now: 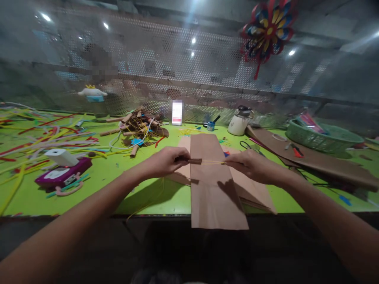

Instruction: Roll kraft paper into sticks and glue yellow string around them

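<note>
My left hand (167, 161) is closed in a pinch on a small brown paper roll (194, 161) held level above a brown paper sheet (213, 185). My right hand (251, 165) is closed on a thin yellow strand (211, 162) that runs out of the roll's right end. Both hands hover a little above the sheet, which lies on the green table (142, 197) and overhangs its near edge. More brown sheets lie under it, fanned to the right.
A heap of brown rolls and scraps (142, 128) lies behind my left hand. Colored strips (35, 138) litter the left side near a purple device (63, 173). Scissors (248, 146), a white kettle-like pot (239, 122), a green basket (322, 138) and a cardboard sheet (319, 161) sit right.
</note>
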A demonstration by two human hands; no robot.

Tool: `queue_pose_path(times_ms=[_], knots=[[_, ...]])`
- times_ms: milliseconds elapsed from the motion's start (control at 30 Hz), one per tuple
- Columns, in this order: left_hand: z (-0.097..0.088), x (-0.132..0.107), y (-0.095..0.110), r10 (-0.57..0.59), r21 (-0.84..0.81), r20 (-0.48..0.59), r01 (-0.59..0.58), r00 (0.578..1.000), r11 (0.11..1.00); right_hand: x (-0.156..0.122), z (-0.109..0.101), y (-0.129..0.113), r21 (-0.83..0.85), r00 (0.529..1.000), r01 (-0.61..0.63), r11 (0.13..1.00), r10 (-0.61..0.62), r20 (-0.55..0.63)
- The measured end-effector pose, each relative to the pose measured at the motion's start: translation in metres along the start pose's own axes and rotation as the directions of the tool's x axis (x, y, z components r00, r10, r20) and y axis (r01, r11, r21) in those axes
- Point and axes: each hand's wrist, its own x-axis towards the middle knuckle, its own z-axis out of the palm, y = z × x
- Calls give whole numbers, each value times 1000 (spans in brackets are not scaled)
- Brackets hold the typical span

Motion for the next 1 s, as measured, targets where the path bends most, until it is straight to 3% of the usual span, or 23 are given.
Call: queue_pose_path(times_ms=[200, 367, 433, 500, 600, 700, 867, 933, 1000], knots=[[36, -7, -5, 38, -71, 157, -27, 987, 997, -49, 25, 17, 65, 996, -44, 997, 39, 75], [38, -12, -9, 31, -87, 152, -17, 988, 996, -62, 35, 13, 174, 990, -49, 983, 25, 136], [31, -13, -14, 2, -68, 145, 8, 989, 998, -58, 34, 18, 222, 996, -67, 973, 51, 75], [24, -14, -19, -44, -40, 124, 49, 991, 998, -50, 35, 30, 236, 990, -105, 966, 123, -63], [17, -14, -26, -117, -4, 105, 118, 988, 993, -38, 40, 57, 217, 918, -231, 948, 286, -273], [10, -15, -33, -222, 3, 105, 223, 969, 975, -25, 45, 79, 246, 852, -359, 901, 424, -309], [-25, -24, -69, -379, -2, 57, 380, 924, 925, -5, 63, 74, 458, 812, -465, 758, 572, -121], [-38, -32, -91, -397, -24, 71, 399, 915, 917, 4, 76, 63, 659, 778, -437, 612, 626, -64], [-44, -42, -110, -429, -24, 110, 434, 897, 901, 12, 89, 52, 863, 748, -335, 377, 664, 0]])
